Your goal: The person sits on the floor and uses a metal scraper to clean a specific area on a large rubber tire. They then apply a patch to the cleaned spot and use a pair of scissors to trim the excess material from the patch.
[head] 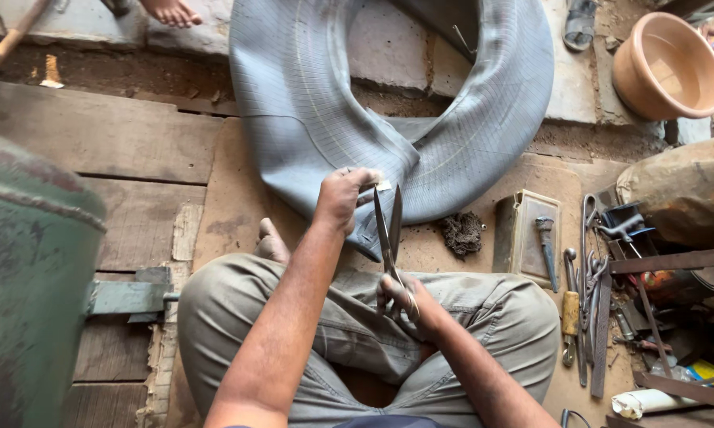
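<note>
The grey rubber inner tube point(309, 103) lies folded on the wooden floor point(119, 143) in front of your crossed legs, its loop reaching up toward the concrete step, and its near folded edge hangs just above your knees. Your left hand point(342, 198) has its fingers closed on that near edge, pinching the rubber together with a small pale piece at the fingertips. Your right hand point(404, 305) is closed around the handles of the scissors point(388, 230), whose blades stand open and point up at the pinched edge, the tips right at the rubber beside your left hand. Your bare foot point(271, 242) shows just left of your left forearm, resting on the floor under the tube. To the right of the scissors, a dark crumpled clump point(461, 232) sits on the floor, then a small rectangular tin tray point(523, 234) with a wrench point(547, 250) by it. Further right lies a crowded heap of metal tools point(602, 277), well apart from your hands. An orange-tan plastic basin point(670, 63) stands at the upper right, and a green metal drum point(32, 285) fills the left edge. Nothing lies between the scissors and the rubber.
</note>
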